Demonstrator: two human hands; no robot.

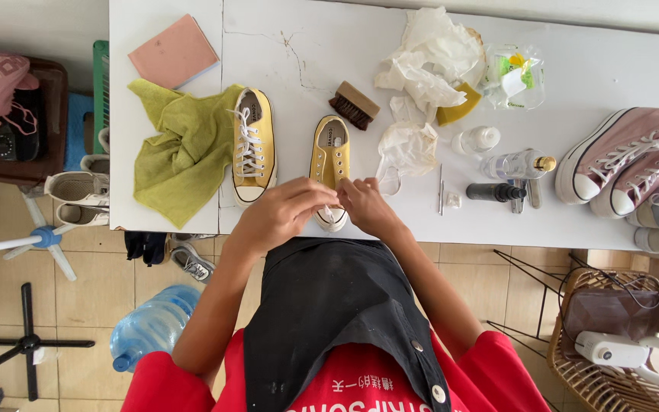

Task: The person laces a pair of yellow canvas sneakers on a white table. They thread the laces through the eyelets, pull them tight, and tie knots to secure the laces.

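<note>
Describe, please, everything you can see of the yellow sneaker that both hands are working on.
The unlaced yellow sneaker is a low-top that looks like canvas, with a white rubber toe cap and sole edge and a tan insole showing through its open top. It stands upright on the white table, toe toward the person, near the table's front edge. The left hand and right hand meet over its toe end, hiding most of the toe cap. No lace shows in its upper eyelets.
</note>
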